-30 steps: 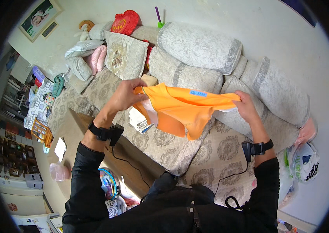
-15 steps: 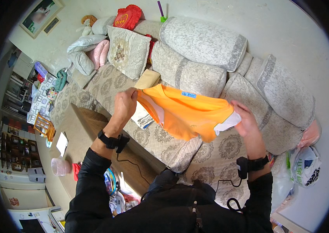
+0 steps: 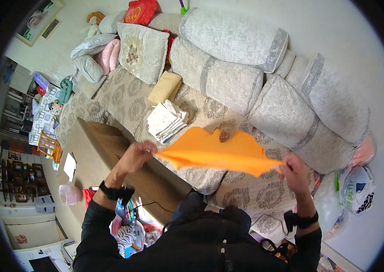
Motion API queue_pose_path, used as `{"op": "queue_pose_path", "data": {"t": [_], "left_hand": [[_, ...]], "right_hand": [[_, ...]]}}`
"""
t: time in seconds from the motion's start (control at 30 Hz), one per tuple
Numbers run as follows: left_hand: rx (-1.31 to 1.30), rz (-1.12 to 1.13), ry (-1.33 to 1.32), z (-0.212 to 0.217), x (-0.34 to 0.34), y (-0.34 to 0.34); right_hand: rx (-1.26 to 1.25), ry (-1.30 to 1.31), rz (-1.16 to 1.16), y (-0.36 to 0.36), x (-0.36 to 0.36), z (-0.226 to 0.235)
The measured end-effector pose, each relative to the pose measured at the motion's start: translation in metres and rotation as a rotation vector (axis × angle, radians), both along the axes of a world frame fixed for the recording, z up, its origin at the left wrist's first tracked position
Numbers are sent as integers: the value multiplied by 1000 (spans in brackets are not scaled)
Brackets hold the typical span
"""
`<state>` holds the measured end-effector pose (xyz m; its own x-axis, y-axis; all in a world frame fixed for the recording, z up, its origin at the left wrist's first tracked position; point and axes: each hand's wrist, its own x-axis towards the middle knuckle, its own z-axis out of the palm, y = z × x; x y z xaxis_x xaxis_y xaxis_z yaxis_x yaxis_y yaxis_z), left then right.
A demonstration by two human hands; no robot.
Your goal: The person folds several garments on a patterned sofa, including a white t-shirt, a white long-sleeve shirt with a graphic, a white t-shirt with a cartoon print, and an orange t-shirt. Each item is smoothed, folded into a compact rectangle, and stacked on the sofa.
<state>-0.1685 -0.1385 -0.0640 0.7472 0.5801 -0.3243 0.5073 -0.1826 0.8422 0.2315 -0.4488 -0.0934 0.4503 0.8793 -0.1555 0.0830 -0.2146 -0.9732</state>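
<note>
An orange shirt (image 3: 214, 152) is stretched in the air between my hands, above the patterned sofa seat. My left hand (image 3: 136, 156) grips one end of it, slightly blurred by motion. At the other end, my right hand (image 3: 294, 171) pinches the cloth between thumb and fingers. The shirt's far edge billows up and away from me. Just beyond it lies a stack of folded white cloths (image 3: 167, 120) on the seat, with a folded tan cloth (image 3: 164, 88) behind the stack.
Grey cushions (image 3: 221, 81) line the sofa's back. A brown table (image 3: 87, 149) stands left, bearing a clear pink-tinted bin (image 3: 70, 195) and white paper (image 3: 70, 166). Assorted items crowd a space near my left elbow. A plastic bag (image 3: 356, 190) sits at the right.
Both hands have moved lower and nearer to me with the orange shirt. Its label and white sleeve trim no longer show, and the white stack is now uncovered.
</note>
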Motion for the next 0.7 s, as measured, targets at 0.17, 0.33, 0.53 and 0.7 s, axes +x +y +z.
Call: {"op": "queue_pose_path", "data": {"t": [0.17, 0.33, 0.53, 0.7], "left_hand": [[-274, -220, -77, 21, -19, -38], [-343, 7, 58, -2, 1, 13], [-288, 226, -120, -190, 94, 160], [142, 631, -68, -398, 112, 169]], "right_hand": [[-193, 270, 10, -54, -30, 15], [-200, 164, -147, -16, -2, 26], [-78, 367, -225, 166, 77, -151], [-39, 197, -373, 222, 79, -358]]}}
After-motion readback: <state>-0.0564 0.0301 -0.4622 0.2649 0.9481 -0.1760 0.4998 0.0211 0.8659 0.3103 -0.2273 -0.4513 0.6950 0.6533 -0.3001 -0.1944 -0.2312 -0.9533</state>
